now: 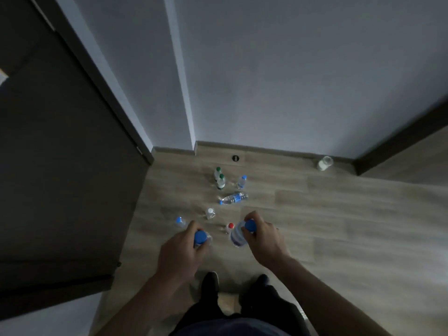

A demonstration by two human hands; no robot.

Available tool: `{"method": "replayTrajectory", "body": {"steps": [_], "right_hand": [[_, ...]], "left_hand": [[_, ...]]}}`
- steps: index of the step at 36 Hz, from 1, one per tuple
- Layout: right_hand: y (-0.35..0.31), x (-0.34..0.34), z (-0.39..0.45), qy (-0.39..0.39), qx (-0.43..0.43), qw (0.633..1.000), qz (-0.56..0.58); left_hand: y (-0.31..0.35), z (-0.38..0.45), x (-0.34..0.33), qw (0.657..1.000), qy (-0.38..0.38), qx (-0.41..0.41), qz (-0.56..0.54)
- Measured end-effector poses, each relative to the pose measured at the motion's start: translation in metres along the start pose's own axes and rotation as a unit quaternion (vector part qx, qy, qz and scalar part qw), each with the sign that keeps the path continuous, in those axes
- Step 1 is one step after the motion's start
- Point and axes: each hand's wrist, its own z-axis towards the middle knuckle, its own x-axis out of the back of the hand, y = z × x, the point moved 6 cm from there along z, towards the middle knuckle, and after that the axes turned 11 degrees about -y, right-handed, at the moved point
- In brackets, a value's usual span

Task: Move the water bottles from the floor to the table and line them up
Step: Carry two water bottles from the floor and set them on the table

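My left hand (180, 249) grips a clear bottle with a blue cap (200, 237) by its neck. In my right hand (263, 236) is a second blue-capped bottle (238, 235), also held near the cap. Several more bottles stand on the wooden floor ahead: a red-capped one (230, 227) between my hands, a white-capped one (210, 212), a blue-capped one (180, 221) at the left, two green-capped ones (220, 181) and a blue-capped one (242, 181) farther off. One blue-labelled bottle (234, 198) lies on its side. No table is in view.
A dark door (60, 178) fills the left side. Grey walls meet in a corner (186, 93) ahead. A white jar (324, 163) lies by the skirting board at the right. A dark frame (400, 141) crosses the right edge. My feet (237, 284) stand below my hands.
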Motion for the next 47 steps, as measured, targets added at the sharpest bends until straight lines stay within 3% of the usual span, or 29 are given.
{"method": "replayTrajectory", "body": {"steps": [8, 16, 24, 32, 47], "right_hand": [[0.065, 0.058, -0.056, 0.081, 0.000, 0.996, 0.025], [0.164, 0.132, -0.128, 0.123, -0.015, 0.991, 0.054], [0.260, 0.207, -0.200, 0.156, -0.032, 0.987, 0.031], [0.350, 0.273, -0.257, 0.204, -0.082, 0.974, 0.051], [0.524, 0.413, -0.289, 0.288, -0.160, 0.937, 0.113]], "left_hand": [[0.102, 0.024, -0.011, 0.991, -0.057, -0.088, 0.081], [0.246, 0.028, -0.061, 0.977, -0.095, -0.134, 0.139], [0.379, 0.018, -0.113, 0.978, -0.107, -0.158, 0.086], [0.500, 0.019, -0.152, 0.958, -0.096, -0.230, 0.139], [0.707, 0.104, -0.255, 0.931, -0.145, -0.323, 0.089]]}}
